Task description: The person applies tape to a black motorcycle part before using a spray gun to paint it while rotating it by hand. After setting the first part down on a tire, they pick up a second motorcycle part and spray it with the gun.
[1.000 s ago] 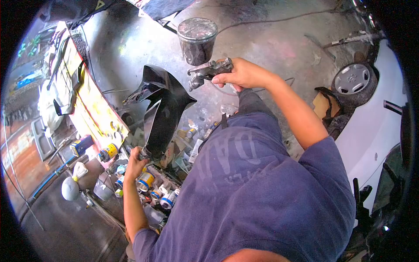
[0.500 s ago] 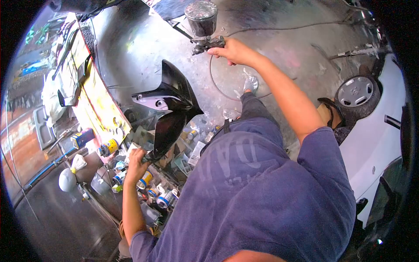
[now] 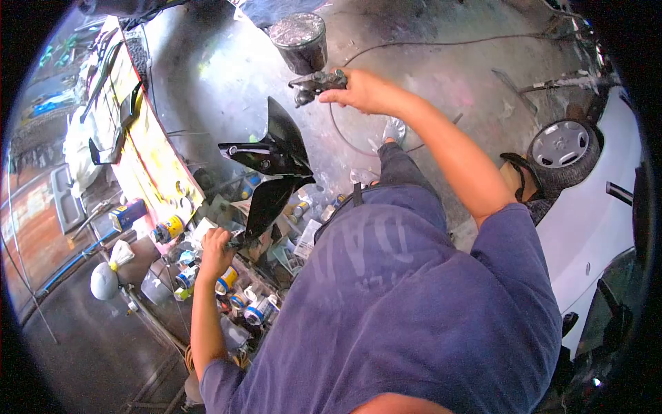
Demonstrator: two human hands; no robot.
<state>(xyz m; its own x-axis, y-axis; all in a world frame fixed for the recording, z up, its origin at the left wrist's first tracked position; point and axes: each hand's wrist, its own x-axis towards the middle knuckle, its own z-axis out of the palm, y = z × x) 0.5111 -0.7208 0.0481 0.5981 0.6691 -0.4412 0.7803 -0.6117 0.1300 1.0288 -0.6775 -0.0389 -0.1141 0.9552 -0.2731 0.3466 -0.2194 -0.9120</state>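
My right hand (image 3: 362, 91) is closed around a spray gun (image 3: 318, 83), out in front of me. The gun's large round paint cup (image 3: 298, 43) stands above its body, the lid smeared with grey. Lower on the left, my left hand (image 3: 216, 241) is closed at the near end of a glossy black fairing panel (image 3: 274, 203); the exact part it grips is hard to make out. The panel fans out into pointed wings (image 3: 286, 134), with the spray gun beyond its far tip and not touching it.
Paint cans (image 3: 227, 279) and papers crowd a low surface at left. Other black parts (image 3: 127, 114) lie on a yellowish board (image 3: 155, 148). A thin hose (image 3: 414, 44) curves over the floor. On the right is a white car (image 3: 593, 207) with its wheel (image 3: 562, 146).
My right hand and the spray gun have moved slightly left and nearer to me. The black panel has turned a little, so its pale reflection has gone dark.
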